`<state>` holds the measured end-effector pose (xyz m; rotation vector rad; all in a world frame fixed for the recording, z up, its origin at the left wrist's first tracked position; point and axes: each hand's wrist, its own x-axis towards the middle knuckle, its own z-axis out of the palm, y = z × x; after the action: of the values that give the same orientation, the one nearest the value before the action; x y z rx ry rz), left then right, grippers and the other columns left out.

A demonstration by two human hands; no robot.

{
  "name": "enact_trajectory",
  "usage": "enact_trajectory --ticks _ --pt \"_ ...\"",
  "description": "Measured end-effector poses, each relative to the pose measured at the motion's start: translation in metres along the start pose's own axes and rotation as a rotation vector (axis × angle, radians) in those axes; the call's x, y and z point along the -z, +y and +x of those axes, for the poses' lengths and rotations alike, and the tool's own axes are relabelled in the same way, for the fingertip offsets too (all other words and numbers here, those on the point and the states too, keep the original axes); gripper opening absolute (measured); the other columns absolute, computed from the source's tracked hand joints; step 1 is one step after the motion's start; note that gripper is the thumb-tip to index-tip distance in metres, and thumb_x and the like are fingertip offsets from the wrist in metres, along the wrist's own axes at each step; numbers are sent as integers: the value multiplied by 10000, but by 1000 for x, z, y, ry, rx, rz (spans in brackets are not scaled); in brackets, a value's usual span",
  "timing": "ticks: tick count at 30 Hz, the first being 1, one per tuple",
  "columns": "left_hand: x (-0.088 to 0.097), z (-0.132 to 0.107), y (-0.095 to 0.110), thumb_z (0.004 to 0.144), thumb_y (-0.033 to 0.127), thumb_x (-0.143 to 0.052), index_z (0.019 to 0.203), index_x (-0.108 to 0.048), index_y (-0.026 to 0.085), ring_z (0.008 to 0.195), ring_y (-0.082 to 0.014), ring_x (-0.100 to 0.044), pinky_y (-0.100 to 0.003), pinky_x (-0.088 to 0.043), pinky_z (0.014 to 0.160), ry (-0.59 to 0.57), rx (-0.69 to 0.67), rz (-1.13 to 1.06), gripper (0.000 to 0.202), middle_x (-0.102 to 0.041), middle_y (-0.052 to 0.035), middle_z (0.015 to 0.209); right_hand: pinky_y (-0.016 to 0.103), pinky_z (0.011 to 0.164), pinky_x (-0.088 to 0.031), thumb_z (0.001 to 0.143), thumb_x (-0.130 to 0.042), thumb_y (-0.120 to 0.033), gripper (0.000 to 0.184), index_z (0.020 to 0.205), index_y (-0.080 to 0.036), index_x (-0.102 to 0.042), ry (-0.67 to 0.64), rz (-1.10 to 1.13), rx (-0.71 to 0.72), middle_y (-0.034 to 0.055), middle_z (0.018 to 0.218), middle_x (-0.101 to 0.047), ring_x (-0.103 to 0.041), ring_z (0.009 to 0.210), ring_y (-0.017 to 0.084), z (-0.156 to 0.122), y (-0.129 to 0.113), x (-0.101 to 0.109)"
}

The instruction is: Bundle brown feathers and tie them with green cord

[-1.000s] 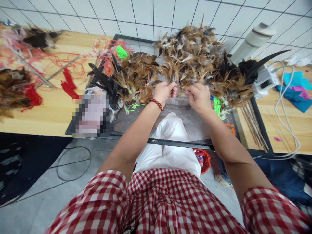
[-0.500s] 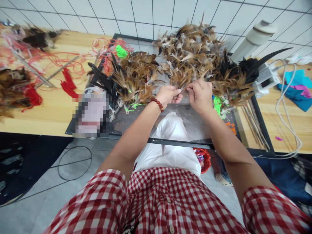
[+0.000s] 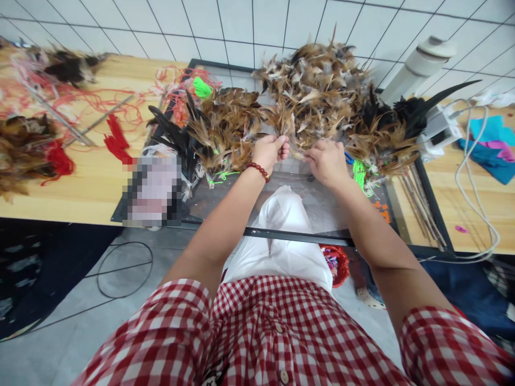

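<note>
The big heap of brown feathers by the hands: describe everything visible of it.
The heap of brown feathers looks soft and loose, mostly tan and brown mixed with pale grey, tips sticking out in many directions. It lies on a dark-framed, see-through panel, mounded highest toward the tiled wall. Black feathers lie to its right. The left hand and right hand are at its near edge; contact is unclear.

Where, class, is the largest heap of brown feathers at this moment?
In the head view, the largest brown feather heap lies just right of upper centre, before the tiled wall, beyond the right hand and left of the pale bottle.
</note>
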<state>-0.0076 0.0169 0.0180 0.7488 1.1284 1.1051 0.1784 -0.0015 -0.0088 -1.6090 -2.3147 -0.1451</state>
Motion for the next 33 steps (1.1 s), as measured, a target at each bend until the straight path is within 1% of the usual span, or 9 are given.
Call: enact_trajectory --ticks 3,7,12,17,20,24,26,29,33 --pt "-1 4 -4 925 220 -699 800 -610 151 507 -20 -547 -138 -474 581 26 -27 -5 168 -604 54 610 490 889 -387 970 -447 -287 294 937 -190 -722 -10 5 2 155 984 -702 -573 1001 326 1 -1 -7" --pt "-4 10 -10 905 265 -730 802 -617 154 513 -25 -559 -159 -498 598 70 -63 0 190 -616 53 633 441 858 -428 982 -436 -319 265 930 -200 -667 92 87 -21 147 990 -695 -582 978 297 10 5 -26" --pt "-5 16 -14 902 276 -732 834 -634 163 533 -22 -578 -146 -495 606 114 -116 -47 164 -636 50 650 398 840 -480 1022 -371 -394 302 964 -210 -603 267 410 -211 107 941 -680 -607 899 243 47 21 -55" --pt "-9 23 -14 944 237 -672 841 -615 163 535 -16 -569 -126 -477 603 146 -128 -72 139 -619 56 633 381 837 -499 996 -471 -509 311 904 -222 -548 301 592 -322 55 851 -622 -627 835 207 88 27 -67" --pt "-15 30 -10 961 215 -644 817 -597 166 527 -18 -561 -129 -469 599 130 -116 -61 159 -599 60 622 344 753 -496 970 -455 -648 422 885 -241 -523 370 732 -339 29 809 -569 -621 792 187 101 27 -70" --pt "-19 40 -2 940 247 -687 858 -610 163 557 -30 -596 -148 -505 641 52 -77 -71 140 -646 38 670 311 603 -441 922 -416 -766 519 844 -259 -495 469 952 -393 10 772 -534 -534 661 154 102 29 -67" --pt "-19 43 0 960 251 -663 885 -612 157 613 -40 -639 -165 -539 712 6 -52 -83 131 -679 21 702 286 516 -371 888 -459 -788 529 818 -264 -475 437 1130 -446 -21 722 -499 -429 551 119 97 28 -62" --pt "-16 45 0 988 231 -616 901 -617 149 735 -64 -707 -216 -570 854 -57 -31 -108 120 -724 -9 762 242 447 -270 745 -669 -793 564 802 -262 -487 326 1405 -448 -75 647 -432 -294 474 74 86 19 -53" --pt "-8 44 -3 948 237 -685 887 -631 153 850 -107 -751 -267 -572 955 -131 0 -130 116 -748 -31 779 202 427 -242 547 -869 -722 626 775 -241 -538 258 1587 -355 -94 607 -446 -296 471 44 74 -4 -43"
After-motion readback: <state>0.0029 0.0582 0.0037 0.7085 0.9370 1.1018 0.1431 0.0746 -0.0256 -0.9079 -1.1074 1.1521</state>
